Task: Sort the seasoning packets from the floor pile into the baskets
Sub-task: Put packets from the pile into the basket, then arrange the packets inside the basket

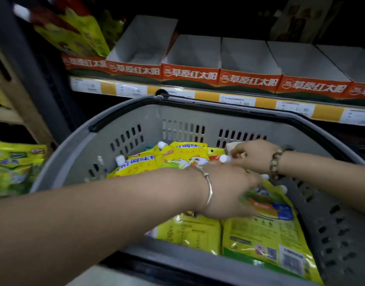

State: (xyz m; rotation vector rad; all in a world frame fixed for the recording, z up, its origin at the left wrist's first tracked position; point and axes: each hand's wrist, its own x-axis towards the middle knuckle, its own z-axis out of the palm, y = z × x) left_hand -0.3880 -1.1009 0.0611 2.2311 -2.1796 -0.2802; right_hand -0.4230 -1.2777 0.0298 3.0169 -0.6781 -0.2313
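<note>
Watching both hands work inside the grey slotted plastic basket (123, 120). The yellow spouted seasoning pouches (177, 157) lie flat in it; the print partly reads 调味料, with a cartoon chicken. Two near pouches (266, 240) are back-side up, with tables and QR codes too small to read.

My read on the right hand (253, 155): fingers curled, pinching one capped pouch (224, 158) at its white screw cap by the far wall. The left hand (224, 193) is blurred over a pouch at the right side; I can't tell the grip.

Orange cardboard display trays (190, 74) on the shelf read 草原红太阳. The price tag strip (237, 100) is unreadable.

The basket's far rim sits just below the shelf edge. Some bare wall shows at the back-left corner.
</note>
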